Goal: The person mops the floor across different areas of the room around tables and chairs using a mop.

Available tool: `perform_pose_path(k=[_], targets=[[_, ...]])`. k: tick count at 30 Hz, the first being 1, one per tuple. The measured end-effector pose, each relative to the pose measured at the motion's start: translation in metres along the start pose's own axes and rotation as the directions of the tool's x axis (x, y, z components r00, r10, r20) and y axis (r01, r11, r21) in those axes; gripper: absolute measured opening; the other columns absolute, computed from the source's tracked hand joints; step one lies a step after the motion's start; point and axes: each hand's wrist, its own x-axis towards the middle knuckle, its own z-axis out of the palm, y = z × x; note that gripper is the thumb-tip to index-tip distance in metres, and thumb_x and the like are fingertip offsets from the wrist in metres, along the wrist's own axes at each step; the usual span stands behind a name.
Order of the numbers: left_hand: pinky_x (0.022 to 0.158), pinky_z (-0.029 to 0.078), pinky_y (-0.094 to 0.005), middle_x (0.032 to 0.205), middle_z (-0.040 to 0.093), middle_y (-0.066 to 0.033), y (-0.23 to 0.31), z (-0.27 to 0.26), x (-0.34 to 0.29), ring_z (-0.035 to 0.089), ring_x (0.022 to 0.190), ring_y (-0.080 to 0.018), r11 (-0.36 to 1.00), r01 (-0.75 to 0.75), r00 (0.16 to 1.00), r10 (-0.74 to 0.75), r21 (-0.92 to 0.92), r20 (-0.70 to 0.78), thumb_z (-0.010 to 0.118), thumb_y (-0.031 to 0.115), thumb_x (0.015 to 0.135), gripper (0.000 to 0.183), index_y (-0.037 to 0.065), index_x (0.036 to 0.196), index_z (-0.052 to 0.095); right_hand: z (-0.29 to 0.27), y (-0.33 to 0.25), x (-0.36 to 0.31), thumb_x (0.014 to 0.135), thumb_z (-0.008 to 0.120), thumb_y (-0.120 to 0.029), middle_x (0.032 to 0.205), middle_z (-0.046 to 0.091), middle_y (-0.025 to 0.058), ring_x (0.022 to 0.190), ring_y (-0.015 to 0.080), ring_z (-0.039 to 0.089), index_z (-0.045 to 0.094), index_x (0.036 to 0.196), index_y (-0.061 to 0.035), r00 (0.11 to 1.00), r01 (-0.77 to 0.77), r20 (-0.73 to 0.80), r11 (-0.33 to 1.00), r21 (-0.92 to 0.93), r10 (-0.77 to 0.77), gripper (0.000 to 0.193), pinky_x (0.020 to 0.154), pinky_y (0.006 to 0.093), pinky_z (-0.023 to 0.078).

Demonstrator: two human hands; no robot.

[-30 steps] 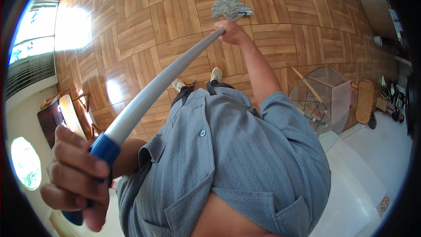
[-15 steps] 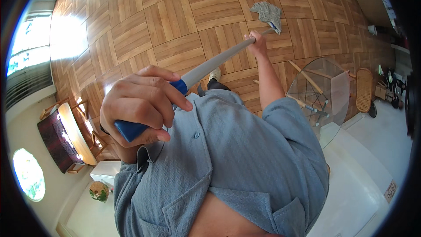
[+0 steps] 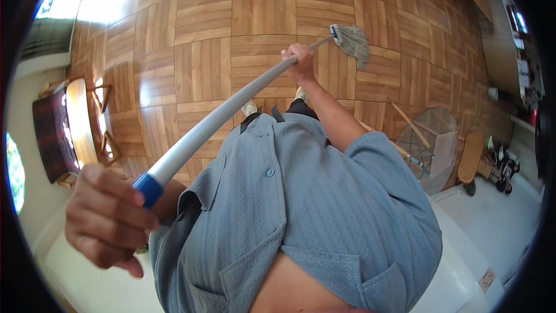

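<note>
A string mop (image 3: 223, 110) with a long pale handle slants across my body, from low on the left to far ahead on the right. My left hand (image 3: 110, 217) is closed round its blue end grip (image 3: 148, 190), close to the camera. Farther down the shaft, my right hand (image 3: 300, 62) wraps round the handle with the arm stretched forward. Grey strands of the mop head (image 3: 352, 45) lie on the wood-patterned floor (image 3: 263, 8), fanned out to the right of a blue-and-white clamp.
On the right stands a round glass table (image 3: 431, 145) with wooden legs, beside a woven-cane seat (image 3: 472, 156). To the left is a wooden table (image 3: 81, 122) with a dark patterned cloth. My shoes (image 3: 249, 108) are just below the handle.
My left hand has swung left and down with the grip. My right hand has moved left, and the mop head now lies lower in view, its strands pointing right. My view has also shifted.
</note>
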Motion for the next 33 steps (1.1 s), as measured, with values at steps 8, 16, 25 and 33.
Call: perform_pose_path(k=[8, 16, 25, 33], targets=[[0.071, 0.038, -0.0193, 0.052, 0.056, 0.0153, 0.158, 0.030, -0.112, 0.057, 0.054, 0.0055, 0.897, 0.143, 0.837, 0.116, 0.418, -0.534, 0.062, 0.042, 0.086, 0.039, 0.025, 0.058, 0.041, 0.125, -0.143, -0.026, 0.071, 0.062, -0.014, 0.060, 0.054, 0.0149, 0.061, 0.0363, 0.055, 0.047, 0.056, -0.0056, 0.826, 0.165, 0.468, 0.928, 0.335, -0.316, 0.022, 0.055, 0.0455, 0.041], [0.078, 0.047, -0.0314, 0.057, 0.050, 0.0047, 0.221, 0.074, -0.088, 0.056, 0.056, -0.0071, 0.783, 0.300, 0.790, 0.118, 0.546, -0.602, 0.034, 0.037, 0.099, 0.031, 0.018, 0.075, 0.041, 0.184, -0.228, -0.061, 0.074, 0.062, -0.014, 0.063, 0.055, 0.0152, 0.066, 0.0355, 0.057, 0.049, 0.061, -0.0051, 0.478, 0.137, 0.643, 0.774, 0.618, -0.598, 0.020, 0.056, 0.0429, 0.043], [0.081, 0.043, -0.0362, 0.065, 0.057, 0.0047, 0.238, 0.107, -0.061, 0.060, 0.062, -0.0095, 0.637, 0.506, 0.628, 0.191, 0.582, -0.755, 0.030, 0.034, 0.100, 0.028, 0.015, 0.089, 0.046, 0.155, -0.238, -0.069, 0.074, 0.056, -0.019, 0.078, 0.065, 0.0154, 0.079, 0.0356, 0.062, 0.067, 0.079, -0.0110, 0.204, 0.179, 0.809, 0.834, 0.523, -0.551, 0.015, 0.067, 0.0429, 0.050], [0.069, 0.042, -0.0342, 0.061, 0.053, 0.0039, 0.179, 0.077, -0.026, 0.055, 0.054, -0.0131, 0.753, 0.318, 0.578, 0.328, 0.576, -0.747, 0.031, 0.037, 0.099, 0.030, 0.014, 0.088, 0.048, 0.072, -0.171, -0.024, 0.076, 0.059, -0.025, 0.076, 0.065, 0.0138, 0.076, 0.0341, 0.063, 0.067, 0.072, -0.0112, 0.359, 0.156, 0.826, 0.900, 0.407, -0.435, 0.016, 0.067, 0.0431, 0.050]])
